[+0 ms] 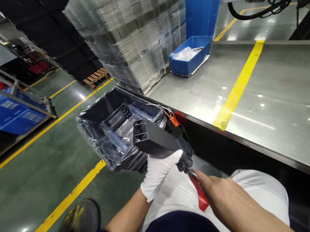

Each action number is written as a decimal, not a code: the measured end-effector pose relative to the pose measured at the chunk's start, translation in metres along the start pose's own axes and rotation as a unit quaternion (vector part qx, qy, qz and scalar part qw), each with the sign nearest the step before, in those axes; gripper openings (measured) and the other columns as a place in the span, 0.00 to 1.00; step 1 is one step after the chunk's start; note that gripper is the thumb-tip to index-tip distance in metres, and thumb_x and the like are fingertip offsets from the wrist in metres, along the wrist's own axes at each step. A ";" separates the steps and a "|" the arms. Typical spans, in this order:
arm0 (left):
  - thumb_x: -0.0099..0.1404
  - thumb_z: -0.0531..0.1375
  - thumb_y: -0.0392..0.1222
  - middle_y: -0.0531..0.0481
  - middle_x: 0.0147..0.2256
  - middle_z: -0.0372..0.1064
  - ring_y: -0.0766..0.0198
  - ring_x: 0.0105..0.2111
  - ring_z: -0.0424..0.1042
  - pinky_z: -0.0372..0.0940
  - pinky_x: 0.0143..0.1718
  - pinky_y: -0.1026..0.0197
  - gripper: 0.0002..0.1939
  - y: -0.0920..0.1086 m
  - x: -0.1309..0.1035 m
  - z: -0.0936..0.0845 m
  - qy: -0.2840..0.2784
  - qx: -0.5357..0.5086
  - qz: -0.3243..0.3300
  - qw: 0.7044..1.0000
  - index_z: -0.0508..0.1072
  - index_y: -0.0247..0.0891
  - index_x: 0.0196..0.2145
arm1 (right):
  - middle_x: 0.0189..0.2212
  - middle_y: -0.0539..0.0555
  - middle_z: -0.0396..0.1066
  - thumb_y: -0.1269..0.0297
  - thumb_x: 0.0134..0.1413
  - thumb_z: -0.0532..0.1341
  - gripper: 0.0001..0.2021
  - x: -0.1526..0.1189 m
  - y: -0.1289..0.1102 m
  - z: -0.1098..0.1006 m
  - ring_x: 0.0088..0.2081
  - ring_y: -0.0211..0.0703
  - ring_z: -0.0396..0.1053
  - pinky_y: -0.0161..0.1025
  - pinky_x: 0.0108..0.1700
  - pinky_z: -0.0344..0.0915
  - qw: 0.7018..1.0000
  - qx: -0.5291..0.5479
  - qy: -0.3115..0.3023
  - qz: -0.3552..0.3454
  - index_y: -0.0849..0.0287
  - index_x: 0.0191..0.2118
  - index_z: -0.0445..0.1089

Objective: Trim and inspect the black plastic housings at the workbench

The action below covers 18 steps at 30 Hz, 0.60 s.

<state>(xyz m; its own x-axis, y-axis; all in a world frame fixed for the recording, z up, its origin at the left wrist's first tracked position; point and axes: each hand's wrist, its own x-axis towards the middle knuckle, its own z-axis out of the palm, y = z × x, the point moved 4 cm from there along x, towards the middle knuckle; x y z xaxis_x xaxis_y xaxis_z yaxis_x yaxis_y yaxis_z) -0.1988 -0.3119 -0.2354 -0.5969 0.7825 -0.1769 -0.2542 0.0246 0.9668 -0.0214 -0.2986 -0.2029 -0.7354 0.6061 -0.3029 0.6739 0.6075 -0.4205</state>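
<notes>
Beside the worktop's near edge [246, 145], the gloved left hand [160, 171] grips a black part [159, 139], seemingly steadying it for the right's [215, 188] thin tool [191, 171].

The left hand [160, 171], in a white glove, is closed in a grip just below centre, its forearm [129, 217] rising toward one o'clock. The bare right hand [211, 186] sits near it at four o'clock, fingers curled, its bare forearm [261, 226] slanting in from four o'clock and pointing toward ten.
</notes>
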 end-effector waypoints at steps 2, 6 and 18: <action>0.46 0.79 0.43 0.44 0.47 0.81 0.53 0.45 0.80 0.70 0.58 0.46 0.32 -0.003 0.000 -0.002 -0.001 -0.010 0.003 1.000 0.79 0.38 0.49 | 0.34 0.56 0.80 0.89 0.42 0.55 0.40 0.000 -0.008 0.000 0.31 0.50 0.79 0.39 0.26 0.55 0.997 -0.054 -0.050 0.017 0.61 0.64 0.65; 0.50 0.78 0.42 0.48 0.49 0.81 0.56 0.46 0.80 0.69 0.59 0.48 0.29 -0.005 -0.004 -0.004 0.005 -0.002 0.020 1.000 0.79 0.42 0.50 | 0.38 0.61 0.80 0.88 0.44 0.56 0.41 0.002 -0.021 0.002 0.34 0.54 0.80 0.40 0.25 0.56 0.989 -0.100 -0.109 0.026 0.68 0.68 0.59; 0.49 0.78 0.41 0.48 0.43 0.82 0.56 0.43 0.80 0.72 0.55 0.49 0.25 -0.003 -0.001 -0.003 0.021 -0.032 0.008 0.999 0.81 0.39 0.46 | 0.34 0.58 0.79 0.87 0.48 0.54 0.37 -0.003 -0.008 0.012 0.26 0.46 0.77 0.36 0.21 0.48 0.990 -0.131 0.004 0.052 0.59 0.65 0.65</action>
<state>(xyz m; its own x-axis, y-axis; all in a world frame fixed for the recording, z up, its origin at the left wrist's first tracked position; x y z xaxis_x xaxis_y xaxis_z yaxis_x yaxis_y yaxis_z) -0.2001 -0.3150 -0.2383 -0.6317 0.7561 -0.1712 -0.2926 -0.0281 0.9558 -0.0253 -0.3122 -0.2090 -0.6619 0.6757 -0.3245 0.7415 0.6537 -0.1514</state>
